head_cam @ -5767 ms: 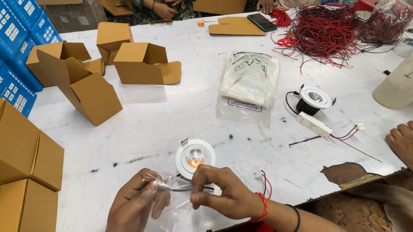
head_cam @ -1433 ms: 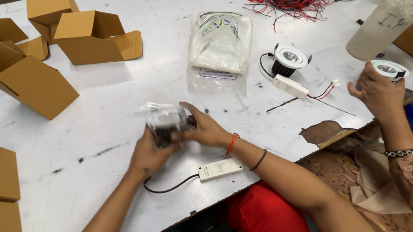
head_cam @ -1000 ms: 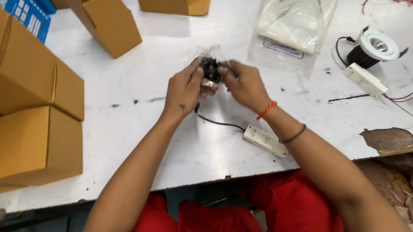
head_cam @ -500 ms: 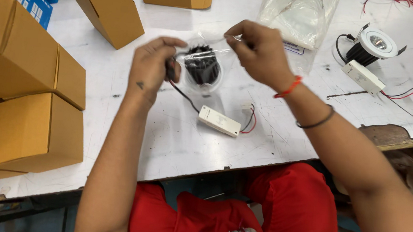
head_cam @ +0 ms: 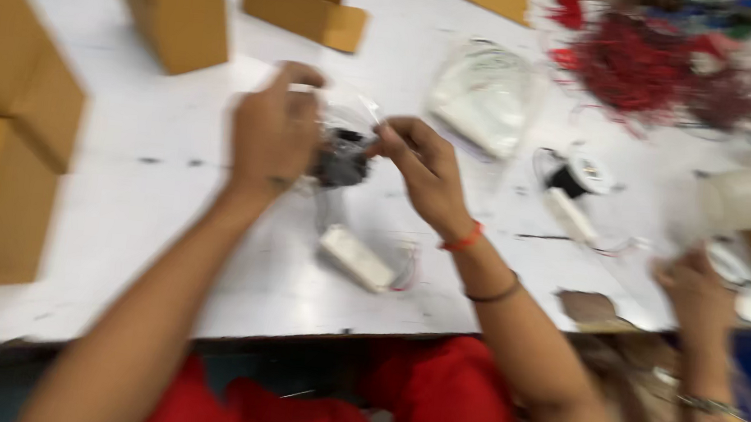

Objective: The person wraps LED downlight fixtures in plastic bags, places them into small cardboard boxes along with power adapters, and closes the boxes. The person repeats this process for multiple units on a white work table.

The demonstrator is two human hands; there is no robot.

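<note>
The picture is blurred by motion. My left hand (head_cam: 272, 130) and my right hand (head_cam: 420, 165) hold up a clear plastic bag (head_cam: 348, 114) above the white table (head_cam: 167, 211). A small dark round lamp fitting (head_cam: 341, 156) sits in the bag between my hands. A thin cable hangs from it down to a white oblong driver box (head_cam: 354, 258) lying on the table, with red wires at its end.
Brown cardboard boxes (head_cam: 1, 142) stand at the left and back (head_cam: 299, 1). A stack of clear bags (head_cam: 485, 94), another lamp fitting with its driver (head_cam: 577, 179) and a tangle of red wire (head_cam: 651, 68) lie at the right. Another person's hand (head_cam: 695, 289) rests at the right edge.
My view has swung right and up the table. My hands still hold the bag around the lamp fitting, now lower and closer together. The driver box stays on the table.
</note>
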